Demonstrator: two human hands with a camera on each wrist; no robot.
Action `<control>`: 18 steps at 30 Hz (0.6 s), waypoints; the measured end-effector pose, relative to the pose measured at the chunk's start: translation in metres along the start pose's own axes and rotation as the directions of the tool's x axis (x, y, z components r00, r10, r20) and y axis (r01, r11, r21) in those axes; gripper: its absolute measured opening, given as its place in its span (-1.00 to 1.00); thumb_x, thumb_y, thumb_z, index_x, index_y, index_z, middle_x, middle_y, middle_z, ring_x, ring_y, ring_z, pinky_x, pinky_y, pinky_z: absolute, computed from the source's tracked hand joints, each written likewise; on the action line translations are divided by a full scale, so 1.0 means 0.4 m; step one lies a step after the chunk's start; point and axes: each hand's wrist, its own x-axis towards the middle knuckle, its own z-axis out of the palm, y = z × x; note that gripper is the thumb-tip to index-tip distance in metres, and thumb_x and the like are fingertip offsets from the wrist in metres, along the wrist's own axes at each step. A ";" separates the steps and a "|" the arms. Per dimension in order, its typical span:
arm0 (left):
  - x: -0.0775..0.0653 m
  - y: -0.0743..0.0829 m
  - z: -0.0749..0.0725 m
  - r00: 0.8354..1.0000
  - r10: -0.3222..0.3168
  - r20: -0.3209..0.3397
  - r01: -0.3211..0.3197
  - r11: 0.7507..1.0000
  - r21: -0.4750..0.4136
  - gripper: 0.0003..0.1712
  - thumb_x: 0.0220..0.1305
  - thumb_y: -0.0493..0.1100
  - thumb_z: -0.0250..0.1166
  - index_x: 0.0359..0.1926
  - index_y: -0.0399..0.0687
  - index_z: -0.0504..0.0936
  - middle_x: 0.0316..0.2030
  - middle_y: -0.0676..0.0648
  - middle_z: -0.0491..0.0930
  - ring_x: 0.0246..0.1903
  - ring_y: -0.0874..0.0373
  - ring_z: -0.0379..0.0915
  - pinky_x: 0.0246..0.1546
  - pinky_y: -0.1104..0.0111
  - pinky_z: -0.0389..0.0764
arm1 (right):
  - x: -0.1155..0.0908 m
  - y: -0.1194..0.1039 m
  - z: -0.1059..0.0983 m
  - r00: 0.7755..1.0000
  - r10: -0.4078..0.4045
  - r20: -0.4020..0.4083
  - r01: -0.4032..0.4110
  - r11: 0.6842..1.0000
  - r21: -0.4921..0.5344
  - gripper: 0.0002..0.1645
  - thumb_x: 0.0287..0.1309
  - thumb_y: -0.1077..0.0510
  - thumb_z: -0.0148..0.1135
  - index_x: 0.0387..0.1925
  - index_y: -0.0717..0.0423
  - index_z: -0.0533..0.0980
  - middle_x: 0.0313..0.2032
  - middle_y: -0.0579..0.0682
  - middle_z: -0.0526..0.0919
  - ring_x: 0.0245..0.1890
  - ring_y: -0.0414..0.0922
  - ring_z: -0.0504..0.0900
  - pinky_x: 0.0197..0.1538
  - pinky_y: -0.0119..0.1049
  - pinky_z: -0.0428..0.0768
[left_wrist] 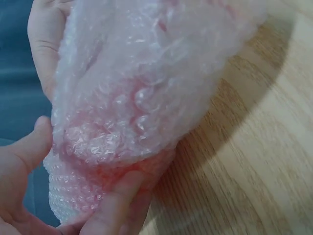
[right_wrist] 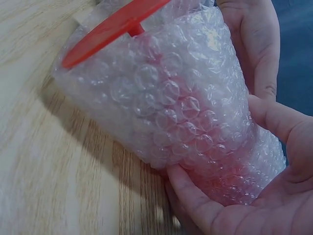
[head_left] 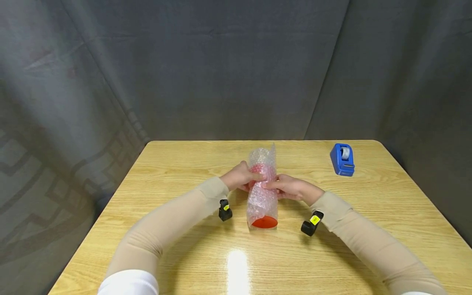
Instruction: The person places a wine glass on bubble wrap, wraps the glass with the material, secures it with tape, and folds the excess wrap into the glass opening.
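Note:
A roll of clear bubble wrap [head_left: 259,200] lies lengthwise on the table, wound around a red object. At its near end a flat red disc [head_left: 264,222] shows; in the right wrist view this disc [right_wrist: 112,34] joins a thin stem, like the foot of a stemmed glass. The rest of the red object shows only as pink through the bubbles. My left hand [head_left: 241,177] grips the roll from the left, thumb on top. From the right side my right hand [head_left: 293,188] holds it, thumb also across the top, close to the left thumb.
A blue tape dispenser [head_left: 343,159] with a roll of tape stands at the back right of the wooden table [head_left: 177,164]. Grey curtains [head_left: 228,69] hang behind the table's far edge. A flap of wrap [head_left: 273,153] sticks up at the roll's far end.

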 end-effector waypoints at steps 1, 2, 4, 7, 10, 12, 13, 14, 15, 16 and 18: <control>-0.001 0.000 -0.001 1.000 -0.002 0.008 0.003 1.000 -0.008 -0.44 0.20 -0.10 0.39 0.11 -0.24 0.37 -0.13 -0.19 0.58 -0.38 0.04 0.61 -0.35 0.22 0.73 | 0.000 0.000 0.000 1.000 0.003 0.000 -0.003 1.000 0.003 -0.36 0.38 0.14 0.01 0.27 0.48 0.07 -0.06 0.10 0.49 -0.12 -0.15 0.54 0.03 -0.28 0.63; -0.002 0.000 -0.003 1.000 -0.007 0.014 0.007 1.000 -0.014 -0.44 0.19 -0.11 0.40 0.10 -0.25 0.38 -0.13 -0.19 0.58 -0.37 0.05 0.61 -0.33 0.22 0.73 | -0.001 0.000 0.000 1.000 0.003 0.000 -0.003 1.000 0.001 -0.36 0.38 0.14 0.01 0.26 0.49 0.07 -0.06 0.11 0.49 -0.12 -0.15 0.54 0.03 -0.28 0.63; -0.004 0.001 -0.006 1.000 -0.022 0.021 0.022 1.000 -0.015 -0.47 0.18 -0.11 0.40 0.05 -0.29 0.42 -0.16 -0.19 0.59 -0.37 0.06 0.61 -0.30 0.23 0.73 | -0.002 0.000 -0.002 1.000 0.003 -0.003 -0.003 1.000 0.001 -0.35 0.37 0.13 0.03 0.26 0.49 0.07 -0.05 0.11 0.49 -0.12 -0.15 0.54 0.04 -0.28 0.62; -0.006 0.000 -0.008 0.998 -0.047 0.030 0.047 0.999 -0.010 -0.53 0.18 -0.08 0.40 -0.05 -0.32 0.49 -0.22 -0.17 0.61 -0.38 0.11 0.59 -0.29 0.27 0.73 | -0.003 0.001 -0.002 1.000 0.006 -0.009 -0.006 1.000 0.002 -0.34 0.37 0.14 0.03 0.27 0.49 0.06 -0.03 0.12 0.49 -0.11 -0.14 0.54 0.05 -0.27 0.62; -0.005 -0.001 -0.009 0.997 -0.067 0.042 0.068 0.998 -0.009 -0.55 0.18 -0.06 0.40 -0.08 -0.33 0.52 -0.24 -0.14 0.62 -0.39 0.13 0.58 -0.27 0.29 0.72 | -0.003 0.003 0.000 1.000 0.008 -0.012 -0.008 1.000 0.000 -0.34 0.37 0.14 0.02 0.28 0.50 0.06 -0.04 0.12 0.48 -0.11 -0.15 0.54 0.04 -0.28 0.63; -0.004 -0.002 -0.009 0.996 -0.075 0.047 0.075 0.997 -0.010 -0.54 0.19 -0.06 0.39 -0.06 -0.32 0.50 -0.22 -0.14 0.61 -0.37 0.12 0.57 -0.25 0.29 0.72 | -0.003 0.003 0.000 1.000 0.008 -0.014 -0.008 1.000 -0.002 -0.34 0.37 0.15 0.02 0.27 0.50 0.06 -0.05 0.12 0.48 -0.12 -0.15 0.54 0.02 -0.29 0.63; -0.003 -0.002 -0.008 0.996 -0.077 0.047 0.078 0.997 -0.010 -0.53 0.19 -0.05 0.39 -0.05 -0.32 0.50 -0.21 -0.15 0.61 -0.36 0.12 0.58 -0.24 0.29 0.72 | -0.003 0.004 0.000 1.000 0.007 -0.014 -0.007 1.000 -0.002 -0.34 0.37 0.15 0.02 0.27 0.50 0.06 -0.05 0.11 0.48 -0.12 -0.15 0.53 0.02 -0.30 0.63; -0.003 -0.002 -0.008 0.996 -0.081 0.046 0.081 0.997 -0.008 -0.52 0.19 -0.05 0.39 -0.04 -0.32 0.49 -0.20 -0.16 0.61 -0.35 0.11 0.58 -0.24 0.28 0.72 | -0.003 0.004 0.000 1.000 0.006 -0.014 -0.006 1.000 -0.002 -0.34 0.37 0.15 0.02 0.27 0.50 0.06 -0.05 0.11 0.48 -0.12 -0.15 0.53 0.02 -0.30 0.63; -0.003 -0.002 -0.008 0.995 -0.084 0.045 0.085 0.996 -0.010 -0.52 0.19 -0.05 0.39 -0.04 -0.32 0.49 -0.19 -0.16 0.61 -0.34 0.10 0.57 -0.22 0.27 0.72 | -0.003 0.004 0.000 1.000 0.002 -0.009 -0.002 1.000 -0.002 -0.34 0.37 0.15 0.02 0.28 0.50 0.05 -0.04 0.11 0.48 -0.12 -0.15 0.53 0.03 -0.30 0.62; -0.003 -0.001 -0.007 0.995 -0.088 0.044 0.089 0.996 -0.013 -0.52 0.19 -0.05 0.39 -0.03 -0.32 0.48 -0.18 -0.16 0.60 -0.33 0.10 0.57 -0.21 0.27 0.72 | -0.003 0.004 0.000 1.000 0.001 -0.008 -0.001 1.000 -0.001 -0.34 0.37 0.15 0.02 0.28 0.50 0.05 -0.04 0.11 0.48 -0.12 -0.15 0.53 0.03 -0.29 0.62; -0.003 -0.001 -0.006 0.995 -0.093 0.043 0.094 0.995 -0.021 -0.52 0.20 -0.06 0.39 -0.04 -0.33 0.49 -0.18 -0.17 0.60 -0.32 0.09 0.57 -0.20 0.26 0.72 | -0.004 0.005 -0.001 1.000 -0.001 -0.004 0.001 1.000 0.001 -0.34 0.37 0.16 0.01 0.28 0.50 0.04 -0.03 0.12 0.48 -0.11 -0.16 0.53 0.04 -0.29 0.62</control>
